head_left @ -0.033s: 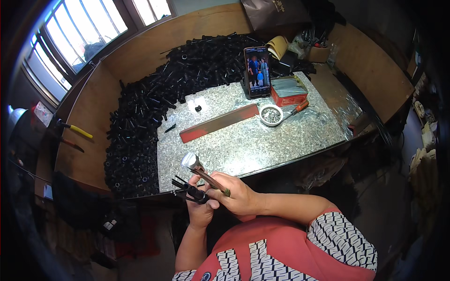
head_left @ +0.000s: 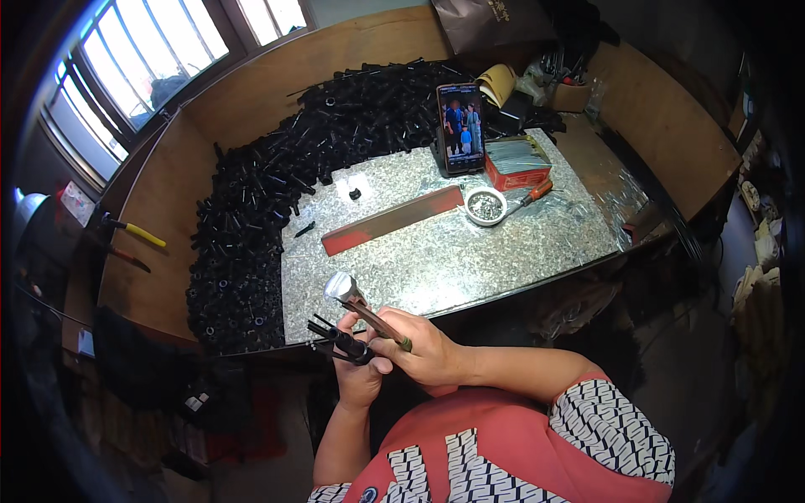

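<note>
One phone [head_left: 460,134], one bowl [head_left: 485,223], one long bar [head_left: 394,221], one red box [head_left: 521,178]; black parts [head_left: 243,214] uncountable

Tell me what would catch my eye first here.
Probably the heap of black parts sweeping round the back and left of the speckled slab. A lit phone stands toward the slab's back. Near its front edge, the left hand holds black pieces, the right hand a brown-handled tool.

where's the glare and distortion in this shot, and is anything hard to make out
Head view: the window is blown out nearly white; head view: the speckled slab has a bright glare patch near its front edge; head view: the wooden back wall bows and the picture's corners go black; head view: pieces in the dark pile blend together.
</note>
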The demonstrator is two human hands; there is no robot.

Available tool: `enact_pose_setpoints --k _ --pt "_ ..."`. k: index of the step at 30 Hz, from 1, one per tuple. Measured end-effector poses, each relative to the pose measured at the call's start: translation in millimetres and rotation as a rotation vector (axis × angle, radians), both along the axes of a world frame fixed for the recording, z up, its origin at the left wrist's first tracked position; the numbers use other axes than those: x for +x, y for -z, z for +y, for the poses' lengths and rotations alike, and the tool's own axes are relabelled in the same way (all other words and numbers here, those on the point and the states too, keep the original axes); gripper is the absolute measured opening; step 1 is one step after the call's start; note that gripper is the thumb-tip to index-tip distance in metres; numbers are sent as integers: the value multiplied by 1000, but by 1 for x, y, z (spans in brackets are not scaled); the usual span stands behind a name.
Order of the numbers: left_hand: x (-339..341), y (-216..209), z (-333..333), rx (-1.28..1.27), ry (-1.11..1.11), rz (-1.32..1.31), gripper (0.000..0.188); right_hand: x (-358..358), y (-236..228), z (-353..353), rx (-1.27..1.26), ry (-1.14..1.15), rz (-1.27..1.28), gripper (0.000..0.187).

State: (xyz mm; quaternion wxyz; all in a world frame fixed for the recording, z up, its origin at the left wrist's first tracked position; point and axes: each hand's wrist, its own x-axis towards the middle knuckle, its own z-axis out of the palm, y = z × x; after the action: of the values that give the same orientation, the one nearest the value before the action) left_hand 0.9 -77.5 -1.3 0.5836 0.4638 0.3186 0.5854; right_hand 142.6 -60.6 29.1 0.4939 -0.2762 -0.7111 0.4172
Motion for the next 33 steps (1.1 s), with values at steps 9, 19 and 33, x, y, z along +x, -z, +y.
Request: enact_pose_setpoints --k 9,19,33 --pt "-3 5 0 -1 -8 5 103 -4 -2 -2 -31 23 23 11" --pt "-4 7 0 33 -43 30 104 -6 -1 -1 -59 24 23 11" --pt "-6 2 -1 16 -50 38 104 -7 5 0 20 8 -28 13"
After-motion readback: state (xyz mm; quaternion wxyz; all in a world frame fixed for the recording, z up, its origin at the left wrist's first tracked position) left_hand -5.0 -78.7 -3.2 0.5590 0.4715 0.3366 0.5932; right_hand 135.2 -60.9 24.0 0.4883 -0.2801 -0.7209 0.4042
